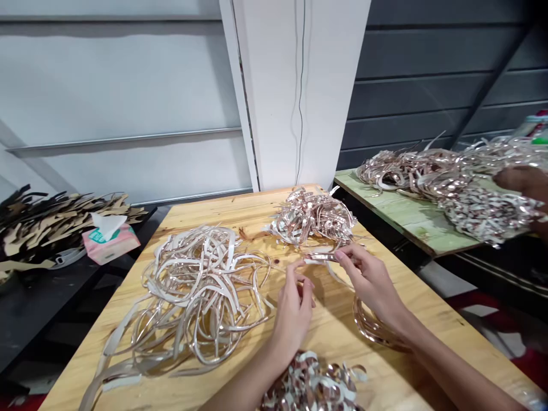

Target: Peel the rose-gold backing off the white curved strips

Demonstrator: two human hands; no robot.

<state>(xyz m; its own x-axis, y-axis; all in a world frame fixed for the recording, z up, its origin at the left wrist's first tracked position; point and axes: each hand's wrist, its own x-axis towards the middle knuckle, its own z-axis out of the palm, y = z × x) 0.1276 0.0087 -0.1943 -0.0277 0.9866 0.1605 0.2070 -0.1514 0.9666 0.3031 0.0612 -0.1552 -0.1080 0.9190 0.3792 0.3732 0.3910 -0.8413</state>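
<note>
Above the wooden table, my right hand (371, 279) pinches a shiny rose-gold strip (322, 257) between thumb and fingers. The strip points left, its end close to my left index fingertip; whether they touch is hard to tell. My left hand (295, 299) has its fingers loosely bent and apart, with nothing seen held. Below my right hand and wrist lies a loop of rose-gold strips (370, 325), partly hidden. A large tangle of long white and rose-gold strips (205, 291) lies left of my hands. Short shiny cut pieces (314, 385) are heaped near me, partly behind my left forearm.
Another pile of shiny strips (314, 217) sits at the table's (188, 214) far end. At left, a tissue box (111, 240) and black and tan strips (64, 222) rest on a dark table. Rightward, a co-worker's hand (522, 180) is over strip heaps on a greenish table (394, 214).
</note>
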